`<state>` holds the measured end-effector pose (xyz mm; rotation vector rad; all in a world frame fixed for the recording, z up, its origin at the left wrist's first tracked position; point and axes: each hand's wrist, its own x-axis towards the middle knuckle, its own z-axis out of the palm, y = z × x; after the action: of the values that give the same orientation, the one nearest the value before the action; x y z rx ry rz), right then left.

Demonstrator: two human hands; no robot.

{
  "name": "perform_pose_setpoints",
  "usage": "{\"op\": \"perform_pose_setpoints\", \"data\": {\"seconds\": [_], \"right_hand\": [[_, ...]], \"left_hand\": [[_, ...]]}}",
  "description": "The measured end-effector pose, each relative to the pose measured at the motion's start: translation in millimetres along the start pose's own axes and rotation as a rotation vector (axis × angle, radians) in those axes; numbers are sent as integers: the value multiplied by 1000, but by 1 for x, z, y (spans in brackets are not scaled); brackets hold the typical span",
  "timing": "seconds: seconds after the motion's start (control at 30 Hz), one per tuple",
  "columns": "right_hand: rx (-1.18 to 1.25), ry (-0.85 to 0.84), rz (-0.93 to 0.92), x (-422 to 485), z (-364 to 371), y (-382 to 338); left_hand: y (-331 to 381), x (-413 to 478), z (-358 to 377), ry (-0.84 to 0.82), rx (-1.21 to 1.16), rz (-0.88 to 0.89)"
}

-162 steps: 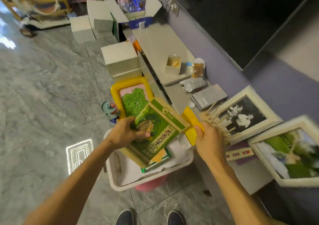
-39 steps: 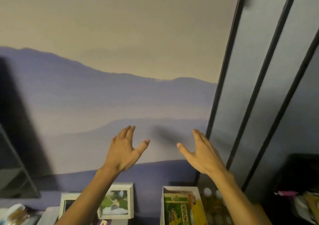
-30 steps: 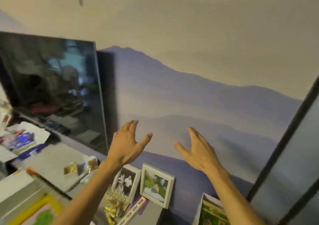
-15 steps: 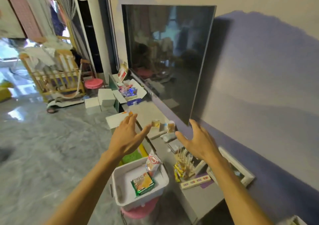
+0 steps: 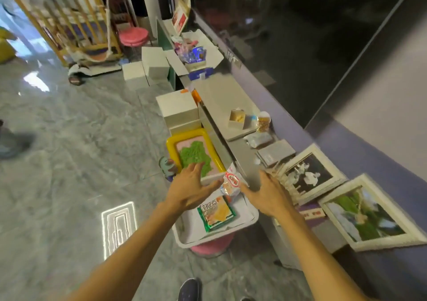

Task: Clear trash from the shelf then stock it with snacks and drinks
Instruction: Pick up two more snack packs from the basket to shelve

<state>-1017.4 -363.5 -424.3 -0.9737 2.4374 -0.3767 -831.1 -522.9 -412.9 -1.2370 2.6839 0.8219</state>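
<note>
A white plastic bin (image 5: 250, 217) rests on a pink stool beside the low grey shelf (image 5: 221, 97). In the bin lie a green and orange snack packet (image 5: 217, 213) and a clear packet with a red label (image 5: 231, 181). My left hand (image 5: 190, 188) hovers over the bin's far left side, fingers spread, holding nothing. Over the bin's right edge is my right hand (image 5: 265, 194), also open and empty. On the shelf stand a small open carton (image 5: 236, 118), a jar of snacks (image 5: 263, 121) and a clear bag (image 5: 257, 139).
Two white picture frames (image 5: 309, 173) (image 5: 367, 213) lean on the shelf at the right under a dark TV screen (image 5: 288, 23). A yellow tray with green sand (image 5: 194, 155), white boxes (image 5: 178, 109) and a pink stool (image 5: 134, 36) occupy the floor. An open box of packets (image 5: 194, 53) is farther along.
The view has swung from the wall down to the shelf and bin. Both empty hands have come down over the bin, which no longer holds the green box and yellow packet.
</note>
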Motion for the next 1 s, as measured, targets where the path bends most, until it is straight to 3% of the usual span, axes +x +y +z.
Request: {"op": "perform_pose_setpoints", "data": {"seconds": [0.17, 0.37, 0.5, 0.77, 1.0], "right_hand": [[-39, -89, 9, 101, 117, 56], [-63, 60, 0, 195, 222, 117], [-20, 35, -9, 215, 267, 144], [15, 257, -84, 206, 296, 138], [294, 186, -43, 198, 287, 123]], "left_hand": [[-68, 74, 135, -140, 0, -121], [-143, 136, 281, -317, 70, -198], [-171, 148, 343, -374, 103, -217], [-180, 149, 361, -240, -33, -247], [-192, 151, 355, -251, -280, -299]]}}
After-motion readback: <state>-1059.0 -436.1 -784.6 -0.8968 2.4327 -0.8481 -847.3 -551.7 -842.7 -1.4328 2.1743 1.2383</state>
